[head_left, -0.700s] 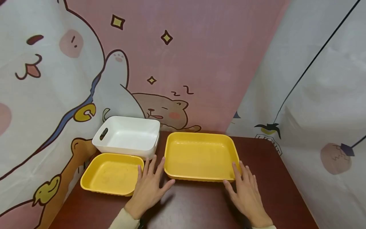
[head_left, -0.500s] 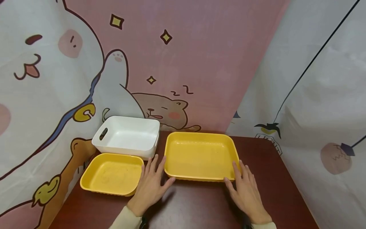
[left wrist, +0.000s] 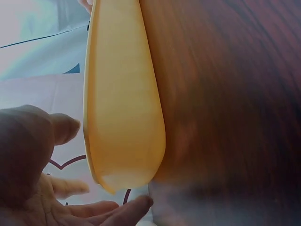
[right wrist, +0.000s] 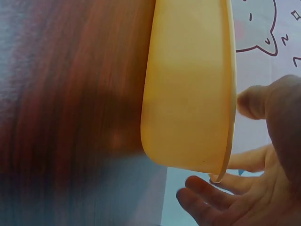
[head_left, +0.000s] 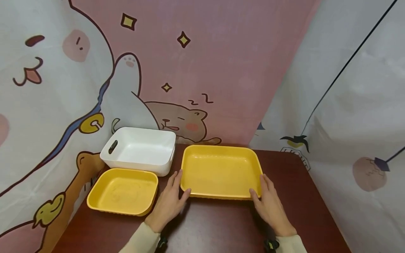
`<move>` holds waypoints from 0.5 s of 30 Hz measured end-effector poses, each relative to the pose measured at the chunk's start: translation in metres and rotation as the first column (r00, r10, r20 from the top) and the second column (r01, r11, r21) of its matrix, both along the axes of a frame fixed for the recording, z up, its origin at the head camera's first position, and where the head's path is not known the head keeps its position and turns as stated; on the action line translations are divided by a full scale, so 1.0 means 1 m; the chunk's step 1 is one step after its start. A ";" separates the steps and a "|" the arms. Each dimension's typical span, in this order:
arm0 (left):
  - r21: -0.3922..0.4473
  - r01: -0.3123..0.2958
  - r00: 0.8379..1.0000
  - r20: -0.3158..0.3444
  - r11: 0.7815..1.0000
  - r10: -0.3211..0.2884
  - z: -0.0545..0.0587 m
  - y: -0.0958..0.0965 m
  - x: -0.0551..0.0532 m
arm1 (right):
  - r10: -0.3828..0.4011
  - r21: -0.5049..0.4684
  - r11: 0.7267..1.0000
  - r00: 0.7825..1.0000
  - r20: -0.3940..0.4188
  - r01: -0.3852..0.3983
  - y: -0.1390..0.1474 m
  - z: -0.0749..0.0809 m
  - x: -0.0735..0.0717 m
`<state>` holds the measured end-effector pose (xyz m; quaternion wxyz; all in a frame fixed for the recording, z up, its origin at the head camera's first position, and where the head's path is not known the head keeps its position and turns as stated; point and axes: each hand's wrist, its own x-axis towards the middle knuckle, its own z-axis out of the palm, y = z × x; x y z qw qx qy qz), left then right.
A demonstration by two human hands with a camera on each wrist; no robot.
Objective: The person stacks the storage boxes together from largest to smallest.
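Note:
A large yellow tray (head_left: 221,172) rests on the dark wooden table, its inside bare. My left hand (head_left: 167,205) is at its near left corner, fingers stretched along the left side and thumb by the front rim. At the near right corner is my right hand (head_left: 271,207), placed the same way, its thumb over the rim. In the left wrist view, the left thumb (left wrist: 66,128) points at the rim, while the other fingers spread past the corner. The right wrist view has the right fingertips (right wrist: 190,188) just beyond the tray's end. Neither hand is curled round it.
Left of the large tray lies a smaller yellow tray (head_left: 124,191). Behind that stands a white bin (head_left: 142,149) with a handle slot. A cartoon-printed cloth (head_left: 221,70) hangs behind and beside the table (head_left: 218,228).
Both hands have drawn inward against the sides of the large tray, their fingers closer together. The tray stays in place; the head view has shifted slightly.

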<state>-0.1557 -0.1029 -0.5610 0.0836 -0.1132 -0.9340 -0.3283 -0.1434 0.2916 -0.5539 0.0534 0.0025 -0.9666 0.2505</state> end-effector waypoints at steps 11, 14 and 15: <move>0.039 -0.008 1.000 -0.026 0.999 0.009 -0.002 0.003 -0.010 | -0.073 -0.091 0.993 0.997 0.009 0.073 0.007 0.000 -0.010; 0.057 -0.013 1.000 -0.022 0.998 0.014 -0.003 0.004 -0.011 | -0.078 -0.100 0.992 0.996 0.048 0.082 0.008 0.000 -0.013; 0.060 -0.014 1.000 -0.019 0.998 0.015 -0.003 0.004 -0.012 | -0.078 -0.103 0.991 0.995 0.058 0.084 0.009 -0.001 -0.014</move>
